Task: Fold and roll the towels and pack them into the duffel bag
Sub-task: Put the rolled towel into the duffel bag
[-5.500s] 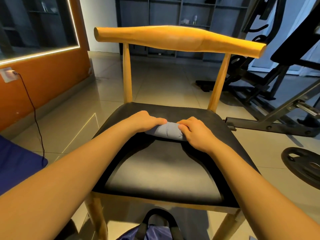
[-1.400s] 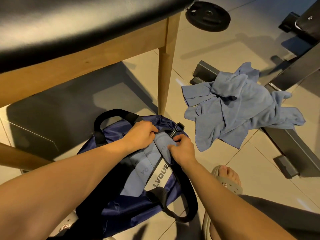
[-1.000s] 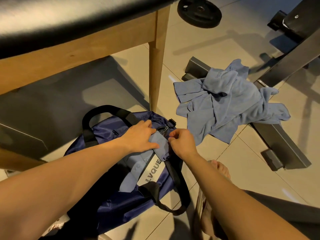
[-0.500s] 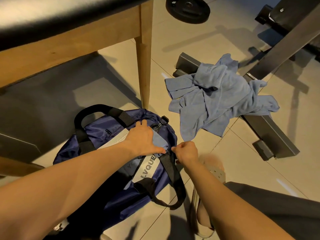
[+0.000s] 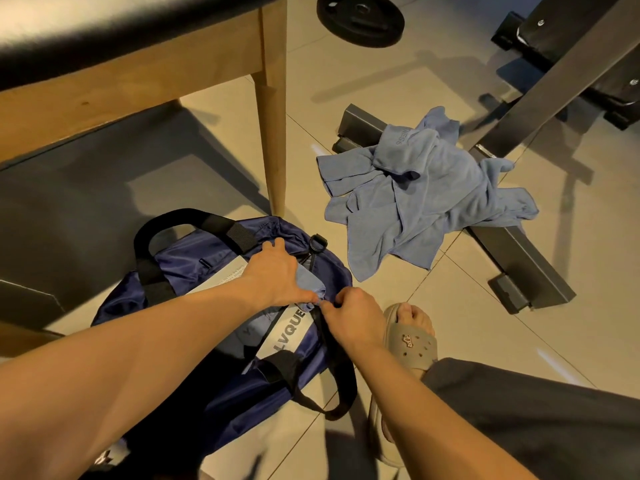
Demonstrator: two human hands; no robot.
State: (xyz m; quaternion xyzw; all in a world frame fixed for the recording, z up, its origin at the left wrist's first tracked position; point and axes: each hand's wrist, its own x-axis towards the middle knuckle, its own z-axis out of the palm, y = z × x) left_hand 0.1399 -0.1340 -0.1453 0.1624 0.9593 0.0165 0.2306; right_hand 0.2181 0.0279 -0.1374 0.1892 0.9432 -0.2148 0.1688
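Note:
A navy duffel bag (image 5: pixel 180 271) with black handles lies open on the floor below the chair. A rolled blue towel (image 5: pixel 308 284) sits in the bag's opening. My left hand (image 5: pixel 273 275) lies over the roll and presses it down into the bag. Beside it, my right hand (image 5: pixel 349 317) pinches the bag's edge by the roll's near end. A heap of loose blue towels (image 5: pixel 426 192) lies on the tiles to the right, partly over a metal bar.
A wooden chair leg (image 5: pixel 273 140) stands just behind the bag, under the black seat (image 5: pixel 104 26). A grey gym bench frame (image 5: pixel 519 258) runs along the right. A weight plate (image 5: pixel 360 19) lies at the back. My sandalled foot (image 5: pixel 408 341) is beside the bag.
I carried the rolled towel from the chair seat down into the bag. Over the last second my left hand pushed it deeper and my right hand slid to the bag's edge.

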